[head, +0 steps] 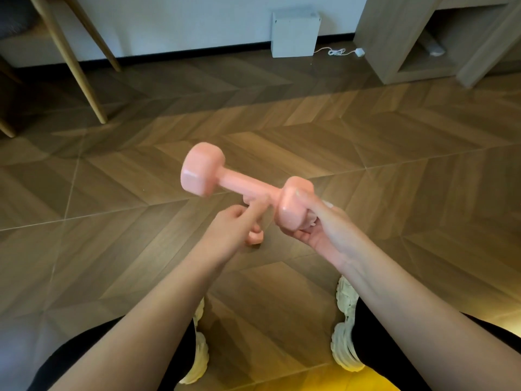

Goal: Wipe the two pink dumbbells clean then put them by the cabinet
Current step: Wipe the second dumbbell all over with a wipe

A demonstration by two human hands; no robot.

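The right hand [313,224] clamps one head of the rigid, smooth, probably hefty pink dumbbell [242,183] while the left hand [234,224], loosely curled and empty, nears its handle, the steadier grip.

herringbone wood floor [366,170], white wall [174,21], chair legs [70,60], open wooden shelving [439,38].

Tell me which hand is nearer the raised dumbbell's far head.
Left. The left hand sits under the handle, apart from the far head; the right hand grips the opposite, near head.
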